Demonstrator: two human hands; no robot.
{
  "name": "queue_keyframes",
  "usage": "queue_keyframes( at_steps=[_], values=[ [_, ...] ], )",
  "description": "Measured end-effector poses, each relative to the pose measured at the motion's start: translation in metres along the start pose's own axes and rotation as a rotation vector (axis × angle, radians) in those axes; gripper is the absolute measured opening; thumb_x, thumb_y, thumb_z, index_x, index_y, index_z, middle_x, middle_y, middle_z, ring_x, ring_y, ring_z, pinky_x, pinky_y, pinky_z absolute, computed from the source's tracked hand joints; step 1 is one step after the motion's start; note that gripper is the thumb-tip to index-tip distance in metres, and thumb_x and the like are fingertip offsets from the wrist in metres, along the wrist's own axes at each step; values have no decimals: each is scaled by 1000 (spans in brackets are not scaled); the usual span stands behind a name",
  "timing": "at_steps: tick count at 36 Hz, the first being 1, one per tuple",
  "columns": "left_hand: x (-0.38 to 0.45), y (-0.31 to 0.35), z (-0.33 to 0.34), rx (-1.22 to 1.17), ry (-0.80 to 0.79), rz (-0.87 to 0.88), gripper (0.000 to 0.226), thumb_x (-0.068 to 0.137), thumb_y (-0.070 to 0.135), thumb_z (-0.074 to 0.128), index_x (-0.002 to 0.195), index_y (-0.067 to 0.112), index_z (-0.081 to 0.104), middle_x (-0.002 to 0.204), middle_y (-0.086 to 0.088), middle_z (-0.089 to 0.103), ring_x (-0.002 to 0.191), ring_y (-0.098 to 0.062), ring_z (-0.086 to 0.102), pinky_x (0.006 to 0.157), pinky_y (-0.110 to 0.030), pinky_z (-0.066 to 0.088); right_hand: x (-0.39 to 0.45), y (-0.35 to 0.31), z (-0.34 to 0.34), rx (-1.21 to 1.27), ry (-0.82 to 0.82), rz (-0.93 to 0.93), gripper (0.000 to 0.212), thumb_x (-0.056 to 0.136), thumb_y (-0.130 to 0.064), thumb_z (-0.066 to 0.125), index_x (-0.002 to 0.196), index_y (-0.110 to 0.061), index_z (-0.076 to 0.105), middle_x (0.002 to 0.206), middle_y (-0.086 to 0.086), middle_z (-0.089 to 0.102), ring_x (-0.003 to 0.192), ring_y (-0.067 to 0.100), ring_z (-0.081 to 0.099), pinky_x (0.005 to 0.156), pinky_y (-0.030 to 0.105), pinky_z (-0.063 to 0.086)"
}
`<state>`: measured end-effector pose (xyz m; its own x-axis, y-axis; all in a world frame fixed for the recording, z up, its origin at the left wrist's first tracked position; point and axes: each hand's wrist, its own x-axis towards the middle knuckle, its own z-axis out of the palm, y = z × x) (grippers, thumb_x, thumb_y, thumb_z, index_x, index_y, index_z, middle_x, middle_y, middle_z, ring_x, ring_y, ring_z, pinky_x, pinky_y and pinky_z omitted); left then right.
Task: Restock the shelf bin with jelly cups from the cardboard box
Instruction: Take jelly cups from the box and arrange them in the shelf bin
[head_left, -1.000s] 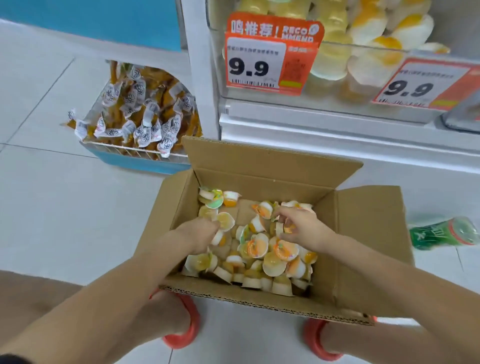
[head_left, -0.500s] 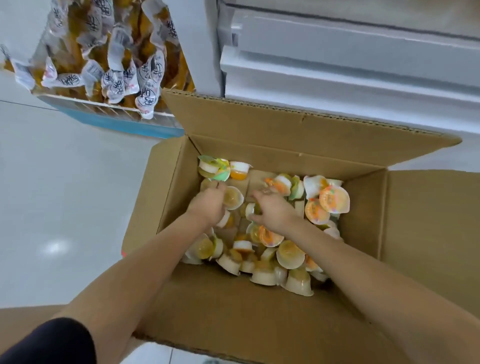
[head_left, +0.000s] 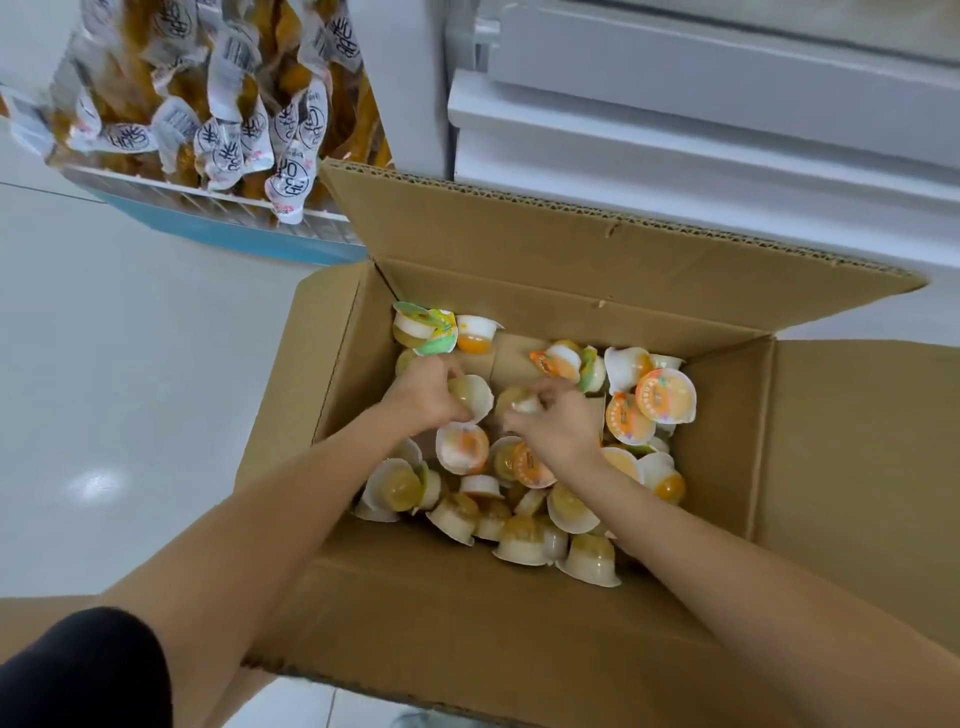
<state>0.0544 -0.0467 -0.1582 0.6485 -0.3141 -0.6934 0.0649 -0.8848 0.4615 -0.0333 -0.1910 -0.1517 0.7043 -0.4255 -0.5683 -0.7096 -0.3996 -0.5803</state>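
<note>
Two hands, left (head_left: 423, 397) and right (head_left: 558, 426), have closed in at mid-frame, each curled round jelly cups (head_left: 462, 447) inside the cardboard box (head_left: 519, 623); the shelf bin has slipped from view, restocking pending.

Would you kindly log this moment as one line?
phase: gathering | left hand: grips jelly cup | right hand: grips cup | cardboard box: open

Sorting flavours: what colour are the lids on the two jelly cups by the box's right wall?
Orange, in the head view: two round jelly cups.

Glossy pale tiled floor (head_left: 104, 364) meets a white shelving base (head_left: 701, 135)
</note>
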Motion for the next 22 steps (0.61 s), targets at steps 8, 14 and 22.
queue_keyframes(
  at_steps=[8, 14, 22],
  values=[
    [-69, 83, -57, -384, -297, 225, 47, 71, -13, 66, 101, 22, 53, 125, -3, 54, 99, -6, 54, 66, -12, 46, -56, -33, -87, 983, -237, 320, 24, 88, -19, 66, 106, -4, 61, 106, 12, 64, 93, 18, 62, 77, 26, 57],
    [-154, 132, -105, -719, -363, 303, 47, 75, -23, 59, 105, 13, 54, 118, -5, 56, 84, -13, 65, 77, -28, 58, -117, -83, -165, 1196, -326, 264, 21, 91, -19, 58, 109, -8, 59, 109, 12, 63, 92, 21, 64, 79, 29, 57],
    [-265, 165, -129, -1074, -407, 366, 43, 77, 14, 69, 118, 4, 60, 115, -18, 66, 108, -32, 63, 90, -49, 51, -193, -129, -230, 1245, -376, -291, 31, 81, -19, 64, 108, -16, 50, 116, 18, 67, 102, 27, 66, 84, 32, 56]
  ],
)
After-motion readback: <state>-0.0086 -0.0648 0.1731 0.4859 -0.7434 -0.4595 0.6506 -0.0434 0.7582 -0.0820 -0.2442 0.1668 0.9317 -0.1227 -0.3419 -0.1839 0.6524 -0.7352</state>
